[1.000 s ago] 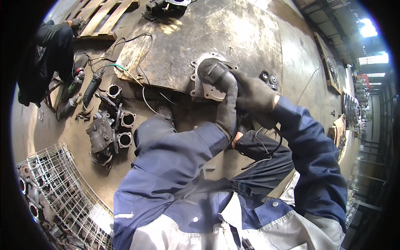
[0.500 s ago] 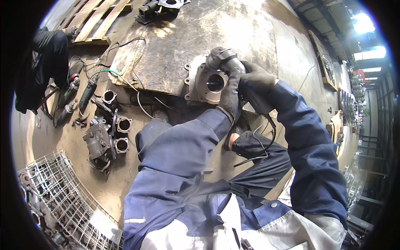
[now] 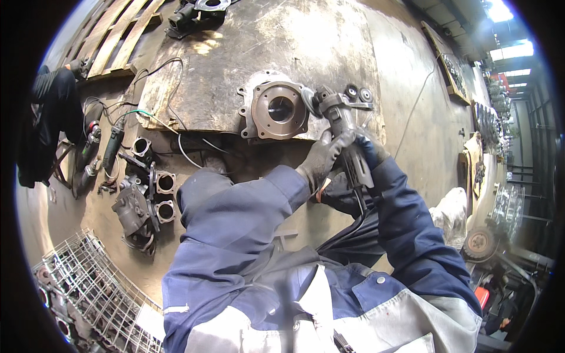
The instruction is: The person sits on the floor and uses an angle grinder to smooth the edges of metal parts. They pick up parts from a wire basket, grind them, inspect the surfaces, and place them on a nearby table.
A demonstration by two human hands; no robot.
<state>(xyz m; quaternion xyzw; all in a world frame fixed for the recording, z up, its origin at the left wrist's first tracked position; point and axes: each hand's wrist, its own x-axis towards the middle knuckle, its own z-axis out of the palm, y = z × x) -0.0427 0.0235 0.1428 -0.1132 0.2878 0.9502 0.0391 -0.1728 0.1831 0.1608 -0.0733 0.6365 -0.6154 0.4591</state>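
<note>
here's the left hand (image 3: 321, 159), gloved fingers wrapped round the angle grinder (image 3: 340, 112); the right hand (image 3: 372, 148) sits against the tool's right side, its fingers too hidden to tell how firmly they close. the round metal housing (image 3: 262, 112) lies on the worn board (image 3: 229, 76), bore facing up, and the disc (image 3: 311, 102) hangs right at its right edge, contact impossible to call. good form here, i'd say: both hands firm, the disc tilted slightly to the face, light even strokes, the cable (image 3: 361, 203) clear of the wheel, and those spare discs (image 3: 359, 93) out of the way!
</note>
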